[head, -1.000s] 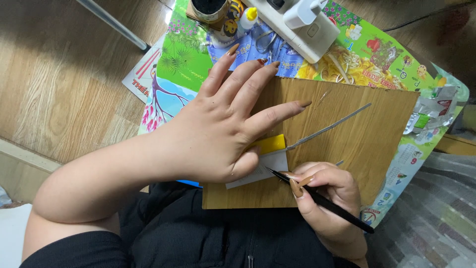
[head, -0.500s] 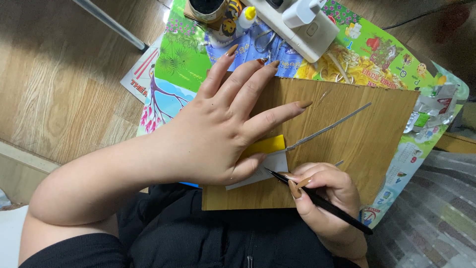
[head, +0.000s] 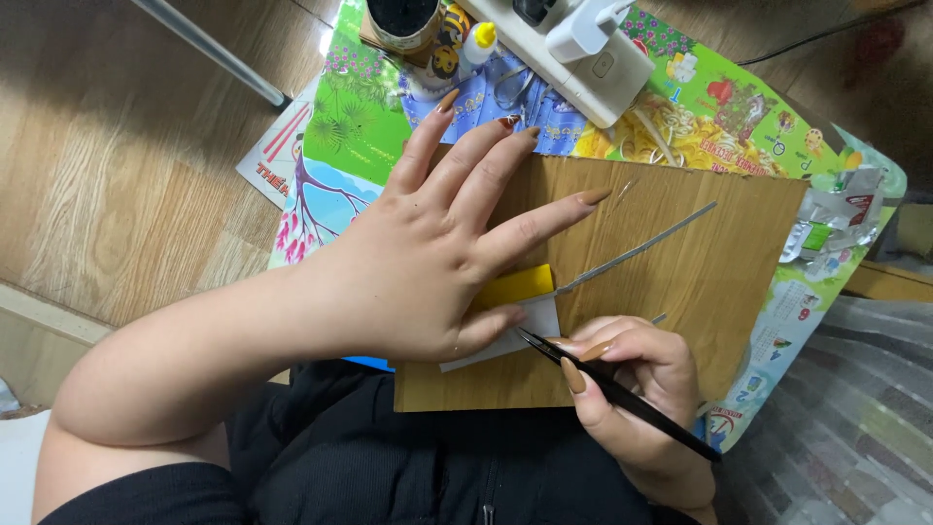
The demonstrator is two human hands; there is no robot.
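Black tweezers (head: 622, 394) pinched in right hand (head: 632, 408), fingers curled shut round the shaft, tips aimed up-left at white paper (head: 520, 335). Long axis running from lower right to upper left, tips touching or just short of the paper edge; cannot tell which. Yellow paper (head: 515, 287) just above the white, both half under left hand (head: 437, 253). Left hand flat, fingers spread wide, pressing papers onto brown board (head: 719, 282), gripping nothing. Right hand nearer the exposed edge. Thin grey strip (head: 641, 251) lying slantwise on the board, beside the fingers. Under the board, bright printed mat (head: 369, 126); wood floor (head: 117, 165) around; white charger (head: 598, 49), glue bottle (head: 479, 44) beyond.
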